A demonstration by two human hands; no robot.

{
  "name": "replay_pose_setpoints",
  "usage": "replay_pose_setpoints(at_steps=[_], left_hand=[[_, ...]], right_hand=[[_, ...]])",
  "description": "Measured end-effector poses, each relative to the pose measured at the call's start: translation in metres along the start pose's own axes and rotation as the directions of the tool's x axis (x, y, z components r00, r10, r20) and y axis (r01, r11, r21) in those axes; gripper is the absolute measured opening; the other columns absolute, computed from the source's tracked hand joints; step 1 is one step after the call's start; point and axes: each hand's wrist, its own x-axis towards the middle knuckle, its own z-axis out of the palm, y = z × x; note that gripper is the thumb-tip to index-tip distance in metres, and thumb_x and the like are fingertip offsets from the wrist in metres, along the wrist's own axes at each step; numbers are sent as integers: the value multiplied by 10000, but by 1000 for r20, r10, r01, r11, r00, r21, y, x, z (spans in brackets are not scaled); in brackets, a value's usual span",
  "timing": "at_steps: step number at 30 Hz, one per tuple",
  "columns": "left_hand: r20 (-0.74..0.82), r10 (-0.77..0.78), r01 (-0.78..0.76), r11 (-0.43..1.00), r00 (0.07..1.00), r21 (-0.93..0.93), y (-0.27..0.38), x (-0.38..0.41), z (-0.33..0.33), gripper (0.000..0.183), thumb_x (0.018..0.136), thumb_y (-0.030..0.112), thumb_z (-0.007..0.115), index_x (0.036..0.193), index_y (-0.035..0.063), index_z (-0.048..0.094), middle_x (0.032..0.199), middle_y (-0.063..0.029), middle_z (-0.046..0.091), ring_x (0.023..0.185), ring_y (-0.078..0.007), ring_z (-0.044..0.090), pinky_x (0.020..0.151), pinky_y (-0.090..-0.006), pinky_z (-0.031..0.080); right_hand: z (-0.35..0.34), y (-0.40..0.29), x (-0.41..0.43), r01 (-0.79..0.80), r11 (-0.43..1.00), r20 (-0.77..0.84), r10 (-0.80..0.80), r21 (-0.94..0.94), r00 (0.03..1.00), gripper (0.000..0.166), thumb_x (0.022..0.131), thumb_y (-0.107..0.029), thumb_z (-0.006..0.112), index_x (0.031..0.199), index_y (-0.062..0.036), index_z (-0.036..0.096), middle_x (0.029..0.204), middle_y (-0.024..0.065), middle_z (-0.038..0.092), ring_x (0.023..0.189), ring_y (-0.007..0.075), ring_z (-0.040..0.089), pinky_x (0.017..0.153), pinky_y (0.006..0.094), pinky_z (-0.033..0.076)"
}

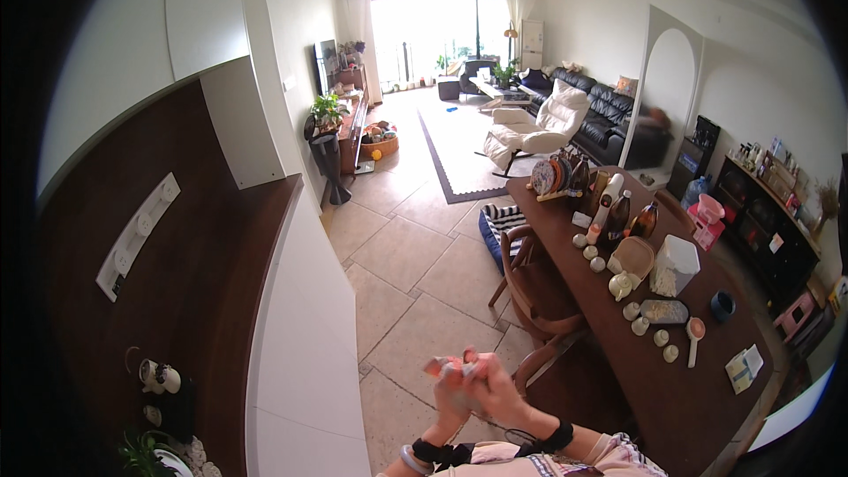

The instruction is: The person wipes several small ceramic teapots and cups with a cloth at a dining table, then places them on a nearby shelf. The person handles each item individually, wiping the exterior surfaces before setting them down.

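My left hand (452, 404) and my right hand (493, 391) are close together in front of my body, above the tiled floor. Both grip a small crumpled red and whitish cloth (440, 366), whose folds stick out above the fingers. Motion blurs the fingertips and the cloth, so its exact shape cannot be told. A black band circles each wrist, and a pale bangle sits on the left one.
At right a dark wooden table (616, 344) holds bottles, a teapot (620, 285), small cups and a tissue pack (743, 369). Wooden chairs (540, 291) stand along its near side. A white cabinet with a brown counter (265, 265) runs along the left.
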Motion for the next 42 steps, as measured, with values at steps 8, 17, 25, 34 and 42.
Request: replay_pose_setpoints(at_steps=[8, 17, 25, 34, 42], left_hand=[[-7, 441, -441, 896, 897, -46, 25, -14, -7, 171, 726, 109, 726, 854, 84, 615, 806, -78, 612, 668, -258, 613, 596, -343, 493], [133, 152, -147, 988, 980, -45, -2, -22, -9, 177, 763, 181, 728, 865, 80, 624, 818, -63, 650, 688, -226, 642, 609, -333, 497], [-34, 206, -208, 974, 978, -87, -5, -25, 1, 161, 791, 147, 697, 910, 80, 613, 859, -50, 625, 774, -204, 631, 717, -305, 501], [172, -70, 177, 629, 983, -757, 0, -30, -4, 251, 952, 244, 506, 1174, 130, 477, 1142, -25, 530, 1107, -166, 520, 949, -332, 447], [409, -82, 407, 387, 909, -828, 1, -22, -15, 410, 990, 361, 469, 1292, 85, 459, 1296, -48, 500, 1158, -204, 524, 979, -386, 463]], right_hand=[[-26, 10, 14, -677, 32, 620, 372, 735, 691, 249, 999, -286, 548, 1156, -94, 531, 1062, 35, 596, 945, 130, 598, 894, 292, 502], [-4, -2, -2, -346, 933, 113, 336, 95, 935, 206, 985, -165, 479, 1119, -18, 533, 1122, 90, 588, 999, 173, 571, 895, 307, 470], [5, 20, -6, -444, 616, 162, 459, 650, 874, 337, 1003, -292, 511, 1193, -13, 515, 1137, 85, 581, 1048, 190, 557, 927, 308, 454], [2, -23, 10, -185, 915, -26, 188, -357, 982, 251, 993, -239, 512, 1047, -11, 603, 952, 110, 644, 913, 279, 625, 826, 293, 481], [-6, 19, 14, 358, 892, 73, -352, -277, 933, 268, 922, -137, 559, 1158, -11, 543, 1161, 164, 561, 1106, 328, 538, 940, 388, 432]])
